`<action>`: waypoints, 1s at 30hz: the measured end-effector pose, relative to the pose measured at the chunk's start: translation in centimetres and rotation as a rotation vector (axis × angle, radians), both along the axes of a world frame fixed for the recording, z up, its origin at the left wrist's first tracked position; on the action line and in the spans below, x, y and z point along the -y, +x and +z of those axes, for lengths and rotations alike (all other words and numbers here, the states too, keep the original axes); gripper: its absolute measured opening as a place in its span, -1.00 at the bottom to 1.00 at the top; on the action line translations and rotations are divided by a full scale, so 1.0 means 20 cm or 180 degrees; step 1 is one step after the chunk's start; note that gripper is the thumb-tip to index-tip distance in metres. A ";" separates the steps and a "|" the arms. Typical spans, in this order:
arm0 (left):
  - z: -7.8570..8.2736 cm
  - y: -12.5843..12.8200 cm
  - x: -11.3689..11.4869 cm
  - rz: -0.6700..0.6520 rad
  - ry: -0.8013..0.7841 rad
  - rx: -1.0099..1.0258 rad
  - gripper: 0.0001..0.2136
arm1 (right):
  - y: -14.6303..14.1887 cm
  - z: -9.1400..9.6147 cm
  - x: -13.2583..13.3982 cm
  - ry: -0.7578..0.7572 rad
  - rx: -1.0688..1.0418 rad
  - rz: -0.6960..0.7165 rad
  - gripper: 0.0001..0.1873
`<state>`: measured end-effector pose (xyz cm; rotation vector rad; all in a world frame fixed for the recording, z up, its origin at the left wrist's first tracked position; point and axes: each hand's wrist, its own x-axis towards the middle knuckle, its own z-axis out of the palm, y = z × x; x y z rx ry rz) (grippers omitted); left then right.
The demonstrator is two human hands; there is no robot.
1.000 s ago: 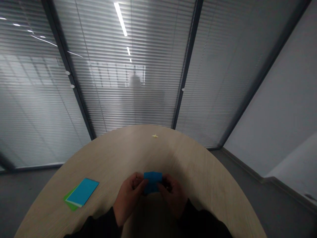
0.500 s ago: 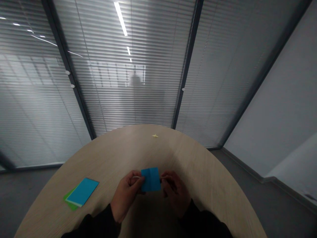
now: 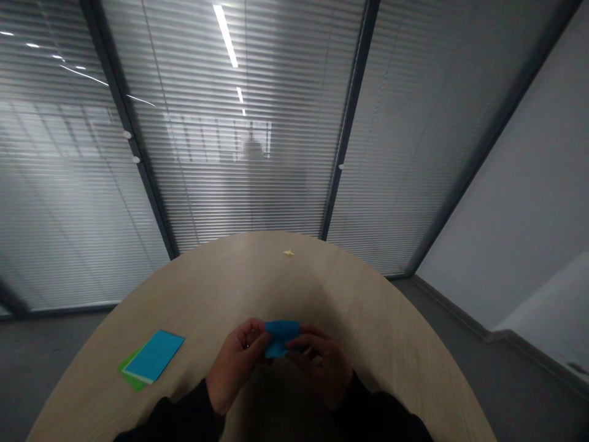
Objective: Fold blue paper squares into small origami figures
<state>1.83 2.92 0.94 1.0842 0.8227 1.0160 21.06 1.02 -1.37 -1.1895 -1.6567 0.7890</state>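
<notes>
A small blue paper (image 3: 278, 337) is held up near the front of a table (image 3: 207, 282) cut off below; the left hand (image 3: 235, 367) pinches its left edge, the right hand (image 3: 326, 369) its right edge, fingers hiding both ends, folds unclear; at left, a blue sheet (image 3: 155, 356) partly covers a green sheet (image 3: 134, 383); the far yellow object (image 3: 288, 252) is too small to identify.

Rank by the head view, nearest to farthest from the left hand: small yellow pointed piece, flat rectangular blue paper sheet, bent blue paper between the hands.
1. Bent blue paper: held by the left hand.
2. Flat blue sheet: leftward on the table.
3. Yellow piece: near the table's far edge.
</notes>
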 end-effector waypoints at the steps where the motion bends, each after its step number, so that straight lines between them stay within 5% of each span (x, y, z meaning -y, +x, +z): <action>1: 0.00 0.00 0.00 -0.0057 0.0040 -0.0012 -0.69 | 0.00 0.00 0.00 -0.0057 -0.0068 -0.0052 -0.87; 6: -0.02 0.00 -0.01 -0.0342 0.0147 0.0089 -0.69 | 0.00 0.00 0.00 -0.0151 -0.0224 -0.0191 -0.83; 16: -0.04 0.00 0.01 -0.0364 -0.0039 0.0042 -0.75 | 0.01 0.03 0.00 0.0597 0.0051 0.0564 -0.80; 22: -0.04 0.01 0.00 -0.0434 -0.0061 -0.0310 -0.62 | 0.00 0.02 0.00 0.0162 -0.0099 0.0081 -0.83; 30: -0.05 0.01 0.03 -0.0509 0.0600 -0.0811 -0.59 | -0.02 -0.01 0.00 -0.0380 -0.0844 -0.0237 -0.67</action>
